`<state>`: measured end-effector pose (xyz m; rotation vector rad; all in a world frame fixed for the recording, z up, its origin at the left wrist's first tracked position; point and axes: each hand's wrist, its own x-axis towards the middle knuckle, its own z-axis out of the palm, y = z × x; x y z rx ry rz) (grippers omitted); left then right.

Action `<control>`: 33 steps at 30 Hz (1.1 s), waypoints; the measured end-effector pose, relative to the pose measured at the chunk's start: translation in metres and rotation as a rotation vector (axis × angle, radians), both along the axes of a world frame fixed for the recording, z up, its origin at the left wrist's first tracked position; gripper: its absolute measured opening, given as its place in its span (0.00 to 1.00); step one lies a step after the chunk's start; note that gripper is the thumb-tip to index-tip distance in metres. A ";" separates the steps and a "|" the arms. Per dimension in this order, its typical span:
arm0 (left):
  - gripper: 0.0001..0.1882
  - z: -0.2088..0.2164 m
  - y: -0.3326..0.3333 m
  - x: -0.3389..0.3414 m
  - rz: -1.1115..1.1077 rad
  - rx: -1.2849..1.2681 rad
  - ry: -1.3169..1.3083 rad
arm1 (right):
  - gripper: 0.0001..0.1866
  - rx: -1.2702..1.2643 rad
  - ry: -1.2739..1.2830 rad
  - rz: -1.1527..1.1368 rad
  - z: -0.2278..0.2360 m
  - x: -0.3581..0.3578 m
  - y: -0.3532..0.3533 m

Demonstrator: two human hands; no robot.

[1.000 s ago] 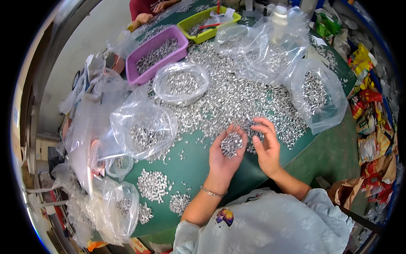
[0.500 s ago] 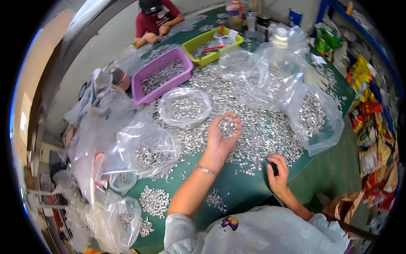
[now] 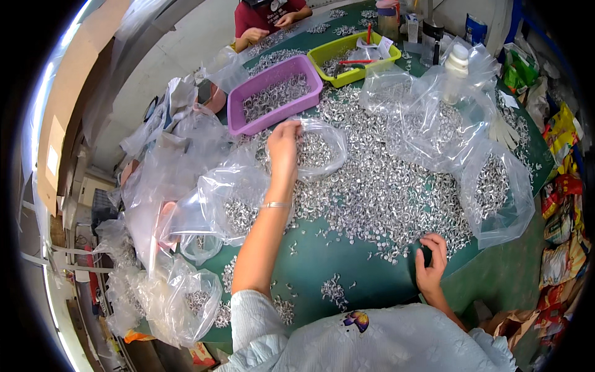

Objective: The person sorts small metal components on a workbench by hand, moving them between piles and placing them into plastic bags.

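My left hand (image 3: 283,150) is turned over at the left edge of an open clear plastic bag (image 3: 338,155) that holds small silvery metal pieces (image 3: 313,149). Its fingers are curled together, and whatever lies under them is hidden. A metal bracelet sits on that wrist. Over the near edge of a wide heap of loose metal pieces (image 3: 384,192) is my right hand (image 3: 432,266). Its fingers are bent with the thumb apart, and nothing shows between them. The heap spreads across the green table (image 3: 365,282).
Beyond the heap are a purple basket (image 3: 238,127) and a lime-green basket (image 3: 353,75). Clear bags of pieces stand left and at the right edge (image 3: 517,211). A white bottle (image 3: 456,68) stands among bags. Another person (image 3: 266,22) works at the far end.
My left hand has swung left and away from me, from palm-up over the heap with metal pieces in it to palm-down at the bag. My right hand stays near the heap's edge.
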<state>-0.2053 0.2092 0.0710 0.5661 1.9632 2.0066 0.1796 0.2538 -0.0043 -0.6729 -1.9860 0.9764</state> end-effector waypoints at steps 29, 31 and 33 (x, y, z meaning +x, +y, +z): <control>0.33 -0.145 -0.263 0.334 -0.510 0.737 -1.571 | 0.22 0.433 -0.316 1.187 -0.010 -0.081 -0.102; 0.37 -0.144 -0.252 0.335 -0.591 0.839 -1.559 | 0.21 0.431 -0.318 1.254 -0.006 -0.078 -0.103; 0.39 -0.144 -0.243 0.337 -0.689 0.957 -1.543 | 0.19 0.443 -0.320 1.296 -0.003 -0.069 -0.104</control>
